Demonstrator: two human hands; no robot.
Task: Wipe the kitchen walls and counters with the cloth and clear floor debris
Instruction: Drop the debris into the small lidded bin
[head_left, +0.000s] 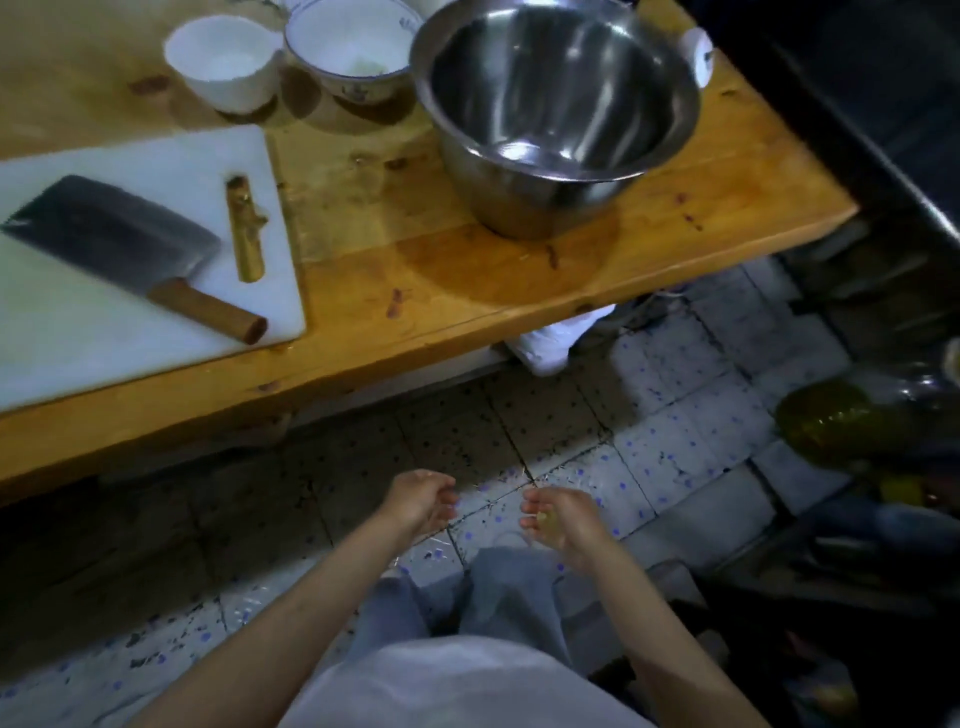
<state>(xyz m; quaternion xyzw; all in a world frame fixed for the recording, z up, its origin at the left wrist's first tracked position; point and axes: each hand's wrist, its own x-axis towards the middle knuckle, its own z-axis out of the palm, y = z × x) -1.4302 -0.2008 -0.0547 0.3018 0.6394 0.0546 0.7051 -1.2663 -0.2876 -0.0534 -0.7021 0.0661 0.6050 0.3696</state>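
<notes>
The person stands beside the wooden counter (467, 291), both hands held low over the speckled tiled floor (675, 441) in front of it. The left hand (421, 501) hangs with fingers loosely curled, holding nothing. The right hand (558, 519) is cupped, with a small yellowish scrap (543, 518) resting against its fingers (likely floor debris, though too small to tell). No cloth is clearly in view. On the counter sit a white cutting board (130, 322) carrying a wood-handled cleaver (124, 244), and a steel mixing bowl (556, 114). The scrap is best kept cupped and carried level to a bin.
</notes>
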